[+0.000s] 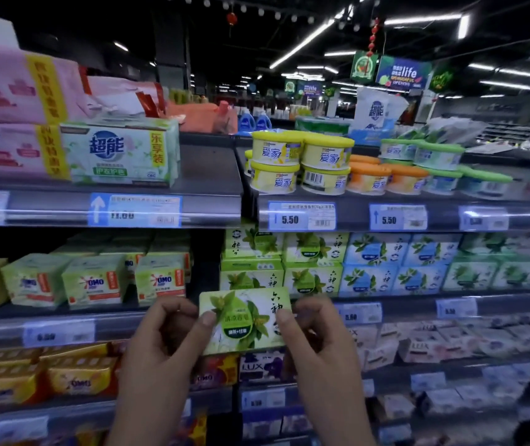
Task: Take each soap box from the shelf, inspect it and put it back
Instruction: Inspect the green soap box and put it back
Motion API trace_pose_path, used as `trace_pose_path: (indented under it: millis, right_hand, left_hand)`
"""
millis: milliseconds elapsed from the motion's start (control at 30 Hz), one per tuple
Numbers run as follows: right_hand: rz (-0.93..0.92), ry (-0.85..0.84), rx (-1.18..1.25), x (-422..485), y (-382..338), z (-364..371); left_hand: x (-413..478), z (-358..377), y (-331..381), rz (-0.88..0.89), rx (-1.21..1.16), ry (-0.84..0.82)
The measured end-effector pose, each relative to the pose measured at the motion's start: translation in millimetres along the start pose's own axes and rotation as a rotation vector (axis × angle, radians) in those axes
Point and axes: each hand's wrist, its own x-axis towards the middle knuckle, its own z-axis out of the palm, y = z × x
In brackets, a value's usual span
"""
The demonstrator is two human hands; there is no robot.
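Setting: supermarket aisle under ceiling strip lights; tiered shelving fills the frame.
Head view, shelf: the middle shelf [411, 300] carries the soap stock, with price labels along its front rail.
Soap box: one green soap box [245, 320] is off the shelf, held in front of the rail and just below the green stack [281, 262], printed face toward the camera.
Reason for hold: the box is face-on and nearly level, judged to suit reading the print during inspection.
Left hand: the left hand [157, 342] pinches the box's left end, thumb on the front face, fingers curled behind.
Right hand: the right hand [318, 336] pinches the right end in the same way; gripping at both ends leaves the middle of the label uncovered.
Green stack count: four front faces, two over two, turned outward so the label reads from the aisle.
Blue stack count: the blue stack [382, 262] shows four front faces, two over two, just beside the green stack.
OMO packs count: the OMO packs [96, 281] show three front faces; those behind cannot be counted.
Yellow tubs count: the yellow tubs [302, 162] number four in clear view on the upper shelf [209, 175], stacked two high; a fifth is partly hidden.
Task state: inspection is judged to be the step in hand; the return to the shelf is not yet done.
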Motion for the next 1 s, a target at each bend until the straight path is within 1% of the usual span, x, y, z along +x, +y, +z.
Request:
trace_pose_path:
  millis: [100,200,367,433,567,700,833,933,1000]
  right_hand:
    - [0.059,-0.031,-0.001,16,11,-5]
    - [0.022,-0.075,-0.024,32,14,-8]
    - [0.009,-0.211,-0.041,60,9,-6]
    - [0.002,-0.233,-0.038,68,10,-5]
    - [0.004,-0.254,-0.031,74,10,-6]
    - [0.008,-0.219,-0.054,83,17,-11]
    - [0.046,-0.254,-0.115,86,21,-11]
    - [0.037,-0.248,-0.133,86,22,-11]
    - [0.000,-0.210,-0.179,86,21,-11]
  left_hand:
    - [7,9,7,0.105,0.129,0.055]
    - [19,21,12,0.201,0.236,0.091]
    - [46,37,5,0.292,0.267,0.186]
    - [57,43,-2,0.321,0.252,0.216]
    - [70,53,-13,0.356,0.257,0.250]
    - [76,59,-18,0.367,0.279,0.240]
    - [80,62,-21,0.375,0.333,0.242]
    - [83,62,-21,0.378,0.357,0.253]
    - [84,62,-20,0.367,0.360,0.234]
